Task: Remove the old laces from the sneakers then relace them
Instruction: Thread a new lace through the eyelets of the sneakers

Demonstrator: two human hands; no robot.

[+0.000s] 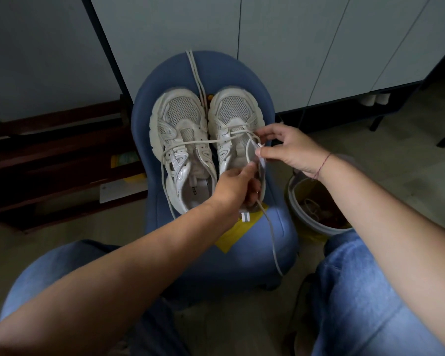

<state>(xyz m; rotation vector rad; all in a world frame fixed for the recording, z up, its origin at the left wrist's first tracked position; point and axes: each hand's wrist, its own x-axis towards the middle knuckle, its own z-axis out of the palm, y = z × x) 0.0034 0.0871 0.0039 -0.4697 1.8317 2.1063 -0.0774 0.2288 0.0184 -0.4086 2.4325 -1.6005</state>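
Two white mesh sneakers stand side by side, toes away from me, on a blue padded seat. The left sneaker has no lace through its eyelets. The right sneaker carries a cream lace crossed through its front eyelets. My right hand pinches the lace tip at the shoe's right side. My left hand grips the rear of the right sneaker. One lace end runs leftward across the left sneaker; another trails down over the seat's front. A second loose lace lies across the seat's far edge.
A yellow sheet lies under the shoes on the seat. A round bin with a lace in it stands to the right on the floor. Dark wooden shelves are at the left, pale cabinets behind. My knees in jeans frame the seat.
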